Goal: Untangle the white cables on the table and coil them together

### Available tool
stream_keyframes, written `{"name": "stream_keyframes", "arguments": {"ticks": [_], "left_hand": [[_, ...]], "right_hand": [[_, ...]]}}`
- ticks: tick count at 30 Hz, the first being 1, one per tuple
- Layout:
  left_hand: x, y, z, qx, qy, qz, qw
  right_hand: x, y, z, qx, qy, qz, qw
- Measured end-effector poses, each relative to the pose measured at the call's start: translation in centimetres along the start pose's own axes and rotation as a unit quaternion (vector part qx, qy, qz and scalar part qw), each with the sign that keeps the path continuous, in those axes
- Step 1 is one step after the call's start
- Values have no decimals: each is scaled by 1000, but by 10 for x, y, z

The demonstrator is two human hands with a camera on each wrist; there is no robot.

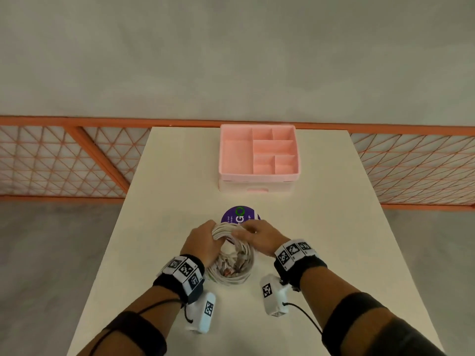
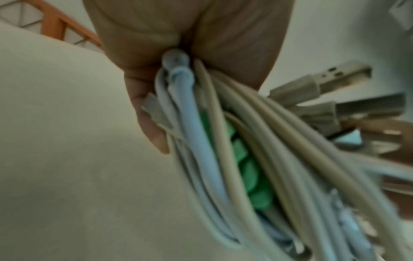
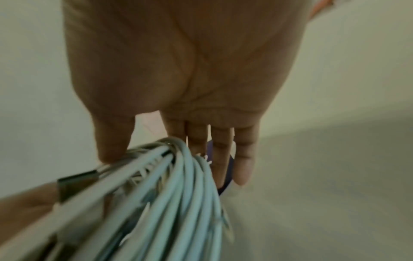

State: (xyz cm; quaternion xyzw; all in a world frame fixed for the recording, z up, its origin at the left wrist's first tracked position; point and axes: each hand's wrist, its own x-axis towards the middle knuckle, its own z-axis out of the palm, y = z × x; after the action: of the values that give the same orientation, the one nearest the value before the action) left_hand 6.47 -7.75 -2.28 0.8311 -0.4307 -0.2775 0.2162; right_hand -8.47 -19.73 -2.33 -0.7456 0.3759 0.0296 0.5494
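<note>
The white cables (image 1: 247,256) form one round coil on the pale table (image 1: 321,240), with several plug ends lying inside the ring. My left hand (image 1: 204,240) grips the coil's upper left; in the left wrist view its fingers (image 2: 154,134) curl round the bundled cables (image 2: 187,141). A green piece (image 2: 248,169) shows between the strands, and USB plugs (image 2: 344,74) stick out at the right. My right hand (image 1: 259,236) holds the coil's top right. Its thumb (image 3: 111,144) presses the cables (image 3: 178,194) against the forefinger, while the other fingers lie nearly straight.
A purple round disc (image 1: 240,213) lies just beyond the coil, partly hidden by my hands. Farther back stands a pink organizer box (image 1: 258,177) with several compartments, all bare. An orange mesh fence (image 1: 64,160) runs behind the table. The table's side edges fall away left and right.
</note>
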Motion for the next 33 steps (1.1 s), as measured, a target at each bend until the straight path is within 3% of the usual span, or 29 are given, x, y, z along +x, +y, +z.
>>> {"name": "stream_keyframes", "arguments": {"ticks": [5,8,16,23,33], "left_hand": [[33,-8,7,-18,34,-66,997],[47,-18,9,-27,48,-96,994],[49,-24,15,-38,62,-86,994],[51,-27,17,-34,66,-85,994],[34,-28,2,-52,46,-66,995]], "right_hand": [[33,28,-15,223,92,59,969],[46,32,-24,291,123,78,946],[73,19,-29,468,204,69,857],[86,12,-28,524,244,83,812],[62,14,-11,555,257,123,782]]}}
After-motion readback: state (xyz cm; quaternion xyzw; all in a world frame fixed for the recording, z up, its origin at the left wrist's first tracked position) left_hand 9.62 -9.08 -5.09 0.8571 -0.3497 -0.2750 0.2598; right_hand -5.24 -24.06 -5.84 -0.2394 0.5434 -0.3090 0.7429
